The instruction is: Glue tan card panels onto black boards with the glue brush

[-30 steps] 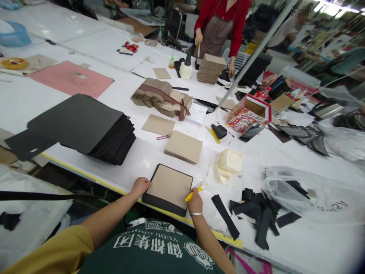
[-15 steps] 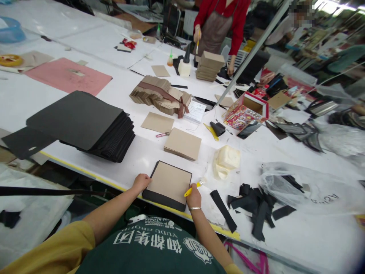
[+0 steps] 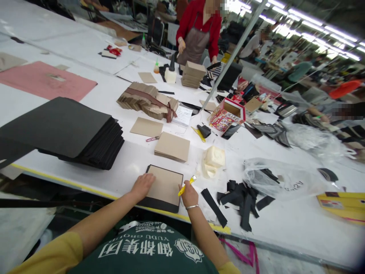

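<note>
A square brown board on a black sheet [image 3: 166, 186] lies at the near table edge. My left hand [image 3: 143, 185] rests flat on its left side, fingers stretched out. At the board's right edge my right hand [image 3: 188, 194] is closed round a small brush with a yellow handle [image 3: 186, 185], its bristles pointing up and to the right. A stack of brown boards [image 3: 172, 146] sits just beyond. Black strips [image 3: 238, 196] lie to the right of my right hand.
A tall pile of black sheets [image 3: 68, 131] fills the left. A whitish glue tub [image 3: 213, 160] and a clear plastic bag [image 3: 281, 182] sit to the right. A tied bundle of brown cards [image 3: 146, 101] lies further back. A person in red [image 3: 199, 28] works at the far side.
My left hand has slid from the board's left corner onto its top surface. My view has shifted to the right and tilted upward; the right hand still holds the brush at the board's right edge.
</note>
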The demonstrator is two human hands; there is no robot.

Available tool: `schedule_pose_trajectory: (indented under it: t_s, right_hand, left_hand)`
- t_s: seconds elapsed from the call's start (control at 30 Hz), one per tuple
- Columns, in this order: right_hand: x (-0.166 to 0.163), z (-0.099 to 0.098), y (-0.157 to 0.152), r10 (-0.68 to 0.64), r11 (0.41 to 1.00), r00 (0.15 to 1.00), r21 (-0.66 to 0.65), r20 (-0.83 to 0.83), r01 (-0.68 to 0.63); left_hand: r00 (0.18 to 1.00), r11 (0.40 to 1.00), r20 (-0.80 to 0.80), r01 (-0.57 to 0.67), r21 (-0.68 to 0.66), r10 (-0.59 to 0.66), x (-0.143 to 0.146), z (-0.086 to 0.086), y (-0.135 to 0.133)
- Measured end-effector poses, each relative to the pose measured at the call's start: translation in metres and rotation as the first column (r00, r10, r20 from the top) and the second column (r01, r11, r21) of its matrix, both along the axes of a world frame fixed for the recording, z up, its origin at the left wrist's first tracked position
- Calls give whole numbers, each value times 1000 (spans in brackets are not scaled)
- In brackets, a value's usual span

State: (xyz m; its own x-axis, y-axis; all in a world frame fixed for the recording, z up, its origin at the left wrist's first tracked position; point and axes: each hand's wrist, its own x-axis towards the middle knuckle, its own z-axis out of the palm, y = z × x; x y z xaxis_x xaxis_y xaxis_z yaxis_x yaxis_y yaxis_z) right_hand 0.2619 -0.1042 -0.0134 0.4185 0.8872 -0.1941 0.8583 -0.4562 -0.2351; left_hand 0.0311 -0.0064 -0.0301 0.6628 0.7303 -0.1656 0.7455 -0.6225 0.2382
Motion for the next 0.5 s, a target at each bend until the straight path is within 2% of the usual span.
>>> schedule_pose_trajectory:
  t_s: [0.07,0.13,0.2,0.27,0.37,0.5]
  right_hand:
    - [-4,14,10,5,984,993,175,-121,17]
    - [-15,25,26,13,951,932,292,-363,100]
    - [-32,29,47,13,941,789,275,-614,199]
    - [-53,26,70,-20,949,656,193,-754,250]
    - [-81,13,99,-62,954,607,132,-792,270]
    - [-86,-2,109,-75,956,667,136,-742,260]
  left_hand:
    - [986,987,33,163,-12,-162,13,-1,-11]
    - [976,976,22,216,-38,-215,21,-4,-20]
    - [978,977,-1,207,-57,-207,24,-6,-24]
    - [979,976,-9,204,-71,-205,23,-8,-25]
    - [978,975,-15,205,-88,-207,21,-9,-23]
    - [977,975,-24,209,-76,-211,21,-10,-23]
